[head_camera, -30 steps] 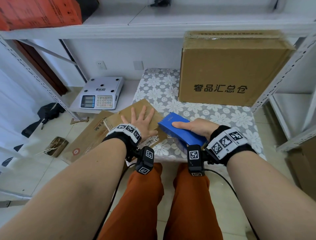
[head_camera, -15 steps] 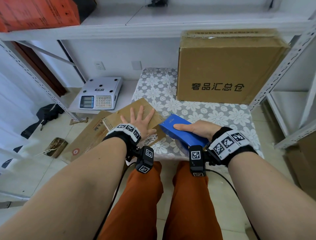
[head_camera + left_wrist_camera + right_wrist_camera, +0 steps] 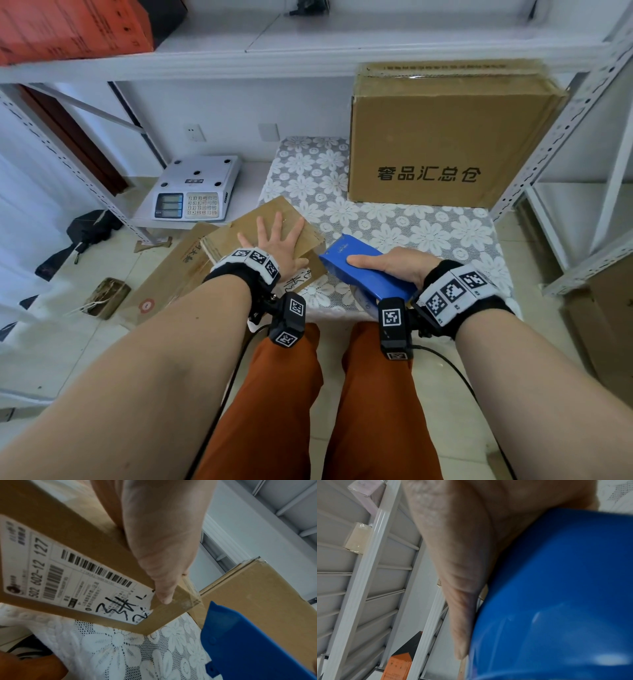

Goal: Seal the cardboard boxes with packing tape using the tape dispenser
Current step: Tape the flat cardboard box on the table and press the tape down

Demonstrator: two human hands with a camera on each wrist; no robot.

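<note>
A small flat cardboard box (image 3: 270,222) with a white shipping label (image 3: 72,577) lies at the near left corner of the lace-covered table (image 3: 411,233). My left hand (image 3: 274,243) lies flat on its top with fingers spread; the thumb (image 3: 161,555) hangs over the labelled side. Just right of the box, my right hand (image 3: 390,267) grips the blue tape dispenser (image 3: 363,267), thumb (image 3: 458,601) along its shell (image 3: 556,601). The dispenser's front end points at the box's right edge, a small gap apart. The tape roll is mostly hidden.
A large brown cardboard box (image 3: 445,137) with black characters stands at the back right of the table. A grey weighing scale (image 3: 195,188) sits on a low shelf at left. Flattened cardboard (image 3: 171,274) lies on the floor. White metal shelf posts (image 3: 565,120) flank the table.
Both hands and the dispenser stay where they were. Only the head view has shifted slightly.
</note>
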